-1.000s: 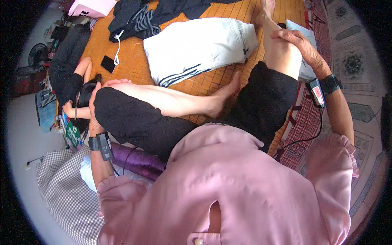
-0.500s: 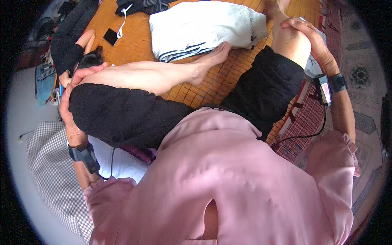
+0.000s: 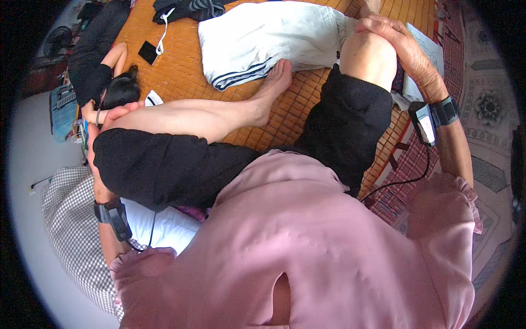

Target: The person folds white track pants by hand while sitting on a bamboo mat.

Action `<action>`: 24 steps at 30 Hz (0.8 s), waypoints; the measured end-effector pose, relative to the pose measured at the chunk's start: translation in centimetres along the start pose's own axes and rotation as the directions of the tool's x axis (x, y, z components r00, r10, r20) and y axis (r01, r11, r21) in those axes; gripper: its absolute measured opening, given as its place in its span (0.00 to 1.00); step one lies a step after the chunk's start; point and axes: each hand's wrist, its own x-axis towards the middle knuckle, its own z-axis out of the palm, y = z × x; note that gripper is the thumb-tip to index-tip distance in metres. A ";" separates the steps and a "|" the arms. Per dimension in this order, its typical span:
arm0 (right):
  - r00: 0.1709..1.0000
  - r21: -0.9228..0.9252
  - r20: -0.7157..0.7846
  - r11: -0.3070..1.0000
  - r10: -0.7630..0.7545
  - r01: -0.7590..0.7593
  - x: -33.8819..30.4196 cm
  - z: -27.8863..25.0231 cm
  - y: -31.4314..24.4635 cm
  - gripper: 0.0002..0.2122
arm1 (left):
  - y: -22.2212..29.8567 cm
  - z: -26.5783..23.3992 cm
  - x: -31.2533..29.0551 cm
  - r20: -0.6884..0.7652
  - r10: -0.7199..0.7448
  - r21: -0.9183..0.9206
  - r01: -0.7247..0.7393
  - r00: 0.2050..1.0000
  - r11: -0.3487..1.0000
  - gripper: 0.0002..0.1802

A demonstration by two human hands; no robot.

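My left hand lies along the outer side of my bent left knee, fingers stretched out over the bare skin and the black trouser hem. My right hand rests over the top of my raised right knee, its fingers laid flat across it. Both hands hold no object. A dark device with a cable is strapped at my left wrist. Another device, with a pale face, sits at my right wrist. Beyond my left foot lie folded white trousers with dark stripes.
I sit on a brown tile-like mat. A flat black square object and a white cord lie there, near dark clothing. Another person in black lies at the far left. Checked cloth is beside my left arm.
My right knee and the hand on it have shifted left in the view. My left knee appears slightly lower, and more of the other person's head shows. Both hands stay on the knees.
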 end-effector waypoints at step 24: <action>0.990 0.183 0.090 0.976 0.105 -0.120 -2.4 -2.2 1.5 0.13 | -30.6 5.5 21.0 0.323 0.092 0.917 -0.288 0.942 -0.274 0.13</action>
